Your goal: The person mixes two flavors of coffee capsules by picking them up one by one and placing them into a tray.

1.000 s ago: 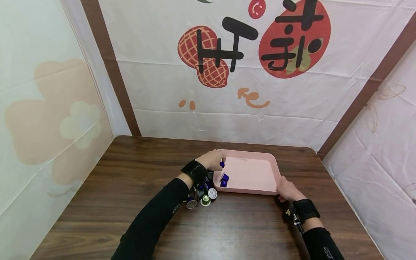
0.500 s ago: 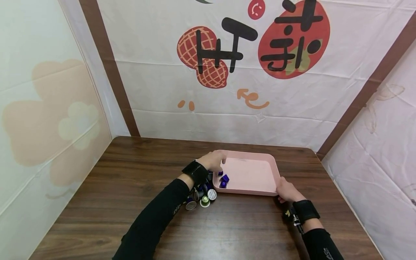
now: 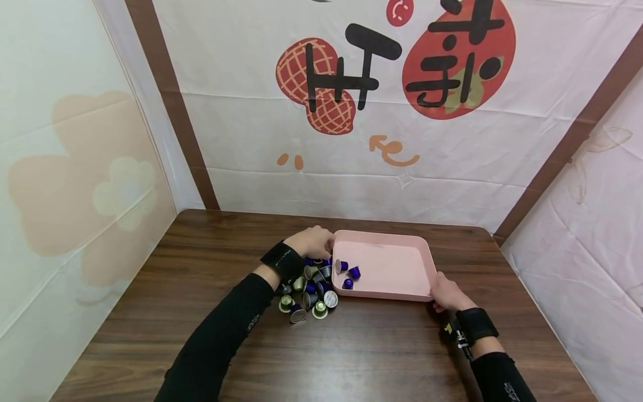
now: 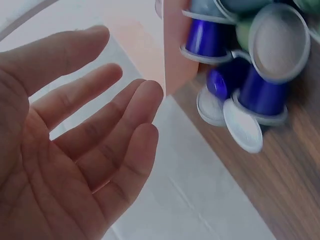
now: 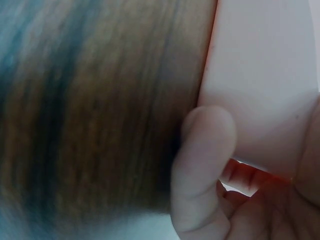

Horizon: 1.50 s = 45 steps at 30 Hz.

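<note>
In the head view a pink tray lies on the table with three blue coffee capsules near its left side. My left hand is over the tray's far left corner, above a pile of capsules. The left wrist view shows that hand holding nothing, its fingers loosely bent and the thumb apart from them. Blue and silvery capsules sit beside the tray's wall there. My right hand grips the tray at its near right corner; the right wrist view shows fingers against its wall.
The brown wooden table ends at the back against a printed cloth. A pale cloth hangs along the right side. The capsule pile presses close to the tray's left wall.
My left hand has released a blue capsule inside the tray and drawn back left over the pile, uncovering more capsules. My right hand has stayed at the tray's corner.
</note>
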Motion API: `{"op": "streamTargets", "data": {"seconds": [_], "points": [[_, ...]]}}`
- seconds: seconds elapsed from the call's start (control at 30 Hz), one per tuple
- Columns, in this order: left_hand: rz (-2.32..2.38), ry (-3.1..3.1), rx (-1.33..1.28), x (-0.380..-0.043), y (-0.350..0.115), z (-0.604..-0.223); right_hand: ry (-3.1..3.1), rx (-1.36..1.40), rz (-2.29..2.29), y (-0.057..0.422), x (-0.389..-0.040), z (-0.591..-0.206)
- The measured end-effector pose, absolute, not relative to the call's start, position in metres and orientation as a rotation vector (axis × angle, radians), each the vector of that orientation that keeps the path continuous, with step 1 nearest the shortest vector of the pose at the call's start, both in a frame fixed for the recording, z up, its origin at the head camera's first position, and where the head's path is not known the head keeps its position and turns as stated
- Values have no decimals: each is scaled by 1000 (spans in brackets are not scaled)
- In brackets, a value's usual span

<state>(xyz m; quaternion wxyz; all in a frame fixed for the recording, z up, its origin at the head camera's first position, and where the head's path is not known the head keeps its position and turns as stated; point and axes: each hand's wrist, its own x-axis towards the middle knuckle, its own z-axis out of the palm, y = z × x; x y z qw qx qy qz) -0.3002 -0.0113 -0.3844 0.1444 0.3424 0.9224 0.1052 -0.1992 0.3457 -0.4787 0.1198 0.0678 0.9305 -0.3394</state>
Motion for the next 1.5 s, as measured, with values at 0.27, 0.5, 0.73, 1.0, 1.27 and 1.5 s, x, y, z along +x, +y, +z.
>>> {"op": "streamTargets", "data": {"seconds": [0.27,0.5,0.73,1.0,1.27,1.5], "points": [[350,2660,946,-288,-51,-384,2719,187,-987,345,-201,-479],[429,2647,875,-271,-80,-394,2723,189,-988,347,-200,-481],[452,2603,764,-257,-98,-412,2717,191,-983,346,-199,-480],[495,2593,751,-254,-104,-428,2721,175,-1005,346,-198,-478],[481,2606,677,-254,-103,-442,2701,228,-988,346,-198,-481],[460,2622,648,-254,-99,-443,2720,202,-996,345,-199,-479]]}}
